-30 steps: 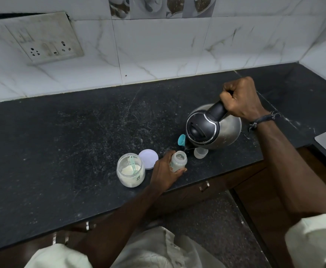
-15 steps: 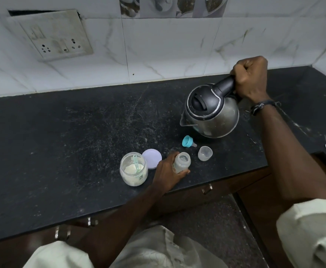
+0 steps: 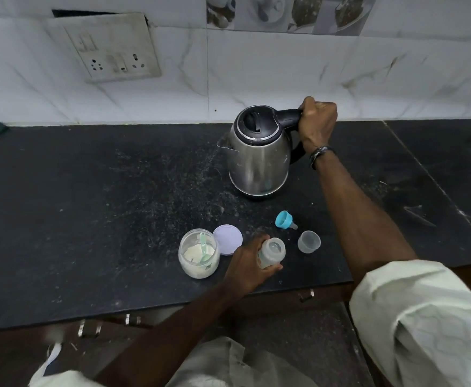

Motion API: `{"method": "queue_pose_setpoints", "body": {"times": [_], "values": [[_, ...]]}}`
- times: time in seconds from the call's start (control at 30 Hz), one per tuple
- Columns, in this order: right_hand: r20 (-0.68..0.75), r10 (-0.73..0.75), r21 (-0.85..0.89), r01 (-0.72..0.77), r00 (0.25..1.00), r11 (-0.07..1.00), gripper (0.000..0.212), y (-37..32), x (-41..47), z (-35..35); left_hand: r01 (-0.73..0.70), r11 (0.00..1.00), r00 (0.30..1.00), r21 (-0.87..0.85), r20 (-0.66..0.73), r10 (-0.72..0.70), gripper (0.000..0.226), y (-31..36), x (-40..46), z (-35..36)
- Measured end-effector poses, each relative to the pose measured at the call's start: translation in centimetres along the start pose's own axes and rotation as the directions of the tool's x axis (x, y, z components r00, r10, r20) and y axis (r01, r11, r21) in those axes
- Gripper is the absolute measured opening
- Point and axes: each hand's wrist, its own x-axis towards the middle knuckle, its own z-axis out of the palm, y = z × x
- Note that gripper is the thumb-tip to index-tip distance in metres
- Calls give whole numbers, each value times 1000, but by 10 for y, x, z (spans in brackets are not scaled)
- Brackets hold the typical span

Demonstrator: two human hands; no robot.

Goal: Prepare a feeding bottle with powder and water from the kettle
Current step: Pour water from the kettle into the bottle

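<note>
Gripping the black handle of the upright stainless-steel kettle (image 3: 258,155), your right hand (image 3: 316,124) is a closed fist; the kettle stands on the dark stone surface (image 3: 89,205). Your left hand (image 3: 246,265) curls around the small translucent feeding bottle (image 3: 270,252), open-topped, near the front edge.

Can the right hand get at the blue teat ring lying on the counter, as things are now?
Probably not at once: the right hand grips the steel kettle's black handle. Once it lets go, the blue teat ring lies uncovered on the black counter, with nothing over it.
</note>
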Motion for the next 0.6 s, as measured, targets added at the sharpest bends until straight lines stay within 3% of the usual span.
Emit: {"method": "queue_pose_setpoints", "body": {"times": [0.33, 0.6], "values": [[5, 253, 65, -252, 968, 965, 46, 4, 9, 84, 33, 999, 999, -34, 2, -33, 71, 5, -2, -2], [-26, 327, 22, -327, 945, 945, 48, 18, 16, 120, 4, 1000, 999, -20, -39, -5, 67, 2, -1, -1]]}}
